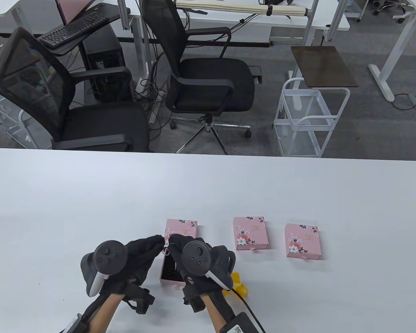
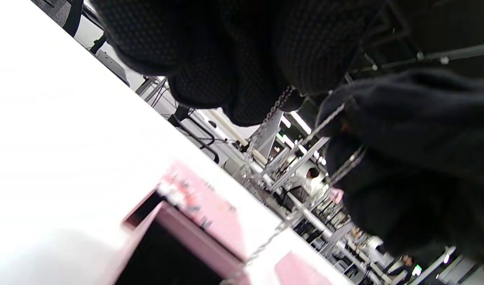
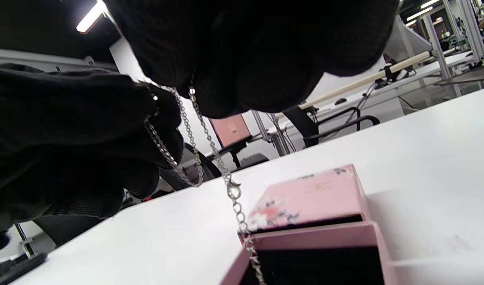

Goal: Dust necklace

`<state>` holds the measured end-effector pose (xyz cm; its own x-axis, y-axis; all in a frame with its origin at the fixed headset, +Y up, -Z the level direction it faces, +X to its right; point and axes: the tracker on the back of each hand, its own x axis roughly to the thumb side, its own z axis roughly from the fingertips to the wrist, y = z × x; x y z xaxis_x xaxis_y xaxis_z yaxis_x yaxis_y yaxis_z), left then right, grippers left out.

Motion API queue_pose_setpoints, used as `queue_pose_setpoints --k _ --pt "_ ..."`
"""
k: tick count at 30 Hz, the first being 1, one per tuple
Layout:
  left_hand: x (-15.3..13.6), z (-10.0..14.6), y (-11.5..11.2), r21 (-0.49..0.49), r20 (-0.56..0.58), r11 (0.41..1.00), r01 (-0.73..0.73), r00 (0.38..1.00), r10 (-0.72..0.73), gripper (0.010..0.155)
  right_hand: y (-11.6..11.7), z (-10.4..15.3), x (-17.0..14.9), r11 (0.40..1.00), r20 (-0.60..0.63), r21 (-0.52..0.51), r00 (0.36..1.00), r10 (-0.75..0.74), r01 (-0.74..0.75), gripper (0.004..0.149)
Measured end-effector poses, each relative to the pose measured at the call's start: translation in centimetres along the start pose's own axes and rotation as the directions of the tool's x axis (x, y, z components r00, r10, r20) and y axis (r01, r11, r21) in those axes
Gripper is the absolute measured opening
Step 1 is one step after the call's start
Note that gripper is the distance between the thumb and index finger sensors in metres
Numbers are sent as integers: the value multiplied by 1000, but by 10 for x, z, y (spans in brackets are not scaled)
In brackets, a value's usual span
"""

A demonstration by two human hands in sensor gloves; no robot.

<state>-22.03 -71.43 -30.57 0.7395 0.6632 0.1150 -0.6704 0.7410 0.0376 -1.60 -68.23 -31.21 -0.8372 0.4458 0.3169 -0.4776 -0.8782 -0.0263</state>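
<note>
A thin silver necklace chain point(image 3: 210, 146) hangs between my two gloved hands above an open pink drawer box point(image 1: 175, 258). My left hand point(image 1: 149, 248) pinches one part of the chain point(image 2: 265, 118). My right hand point(image 1: 175, 244) pinches another part close beside it. In the right wrist view a short loop sags between the hands, and one end with a clasp point(image 3: 233, 192) dangles down to the front edge of the pulled-out tray point(image 3: 317, 245). In the table view the chain shows only as a small glint point(image 1: 166, 244) between the fingertips.
Two more closed pink floral boxes point(image 1: 250, 233) point(image 1: 303, 241) lie to the right on the white table point(image 1: 208, 187). A yellow cloth point(image 1: 238, 286) lies partly hidden under my right wrist. Office chairs and a white wire cart stand beyond the table's far edge.
</note>
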Motion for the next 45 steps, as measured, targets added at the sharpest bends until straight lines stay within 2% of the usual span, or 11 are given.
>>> queue_pose_setpoints --k 3,6,12,16,23,27,33,35,38,41,45 --pt "0 2 -11 -14 17 997 80 997 -80 37 10 -1 -2 996 -16 82 999 41 -39 37" --pt "3 1 -22 -24 55 972 233 971 -232 36 21 -3 -4 984 -37 151 995 97 -90 36" --pt "5 0 -36 -57 80 934 353 934 -348 37 34 -3 -6 954 -39 230 978 205 -191 38" --pt "7 0 -43 -91 113 906 414 908 -404 37 36 -3 -5 937 -47 255 965 258 -238 41" --pt "17 2 -57 -86 191 810 581 807 -559 38 30 -2 -4 931 -52 244 955 290 -270 43" --pt "16 0 -60 -101 197 813 574 812 -549 44 22 -1 -4 931 -68 261 957 282 -256 42" --pt "4 -10 -46 -79 120 886 456 887 -446 49 17 16 -8 894 -62 366 952 300 -258 42" --pt "-2 -17 -46 -128 91 893 431 902 -422 52 18 23 -9 869 -35 398 942 335 -295 45" --pt "-9 -26 -53 -227 79 889 398 917 -391 56 27 29 -9 867 -24 387 937 349 -313 51" --pt "-10 -31 -62 -295 104 884 364 931 -349 58 40 29 -9 818 8 430 907 420 -383 54" --pt "-14 -33 -67 -332 106 857 394 918 -381 58 50 31 -8 792 44 404 874 484 -459 54"
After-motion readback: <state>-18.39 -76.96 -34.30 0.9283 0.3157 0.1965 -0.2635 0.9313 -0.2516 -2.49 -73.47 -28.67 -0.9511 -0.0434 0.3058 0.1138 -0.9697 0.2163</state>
